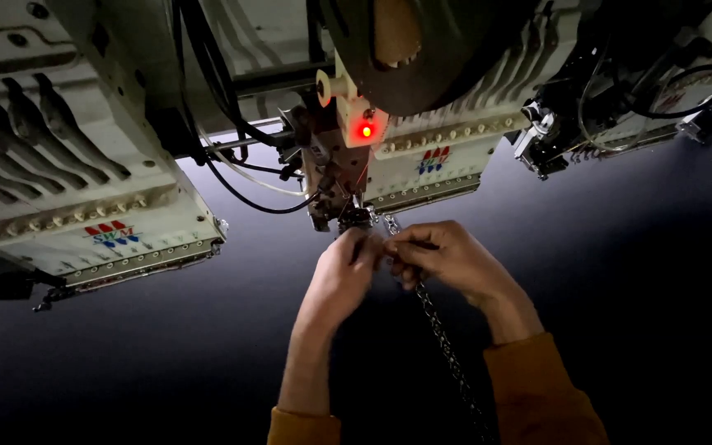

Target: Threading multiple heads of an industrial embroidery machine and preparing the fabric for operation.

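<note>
Two bare hands meet just under the middle embroidery head (348, 177), at about 6 o'clock from its glowing red lamp (366, 131).

Farthest left, at 9 o'clock in the view, a cream-coloured machine head (84, 189) shows a row of dark curved levers, a line of small pale knobs and, below these, a small emblem of red and blue blocks (110, 233) on its flat face.

The left hand (341, 276) rises from a mustard-orange cuff, its fingers (364, 243) bunched at the needle area; they seem pinched on something small, but what they grip is too small to tell.

A sequin strip (438, 334), a narrow glinting chain of small shiny discs, hangs from the head's foot, passes between the two hands and runs down toward 5 o'clock over the dark cloth surface (166, 346), which is matte, smooth and near black.

The right hand (442, 259), at 3 o'clock from the left and touching it, has its fingers (409, 247) curled tight around the strip's upper part. Its sleeve (537, 395) is the same orange knit.

Above it, the middle head carries a second red and blue emblem (433, 159). At 2 o'clock a third head (620, 99) shows black looped cables and bare metal fittings.
</note>
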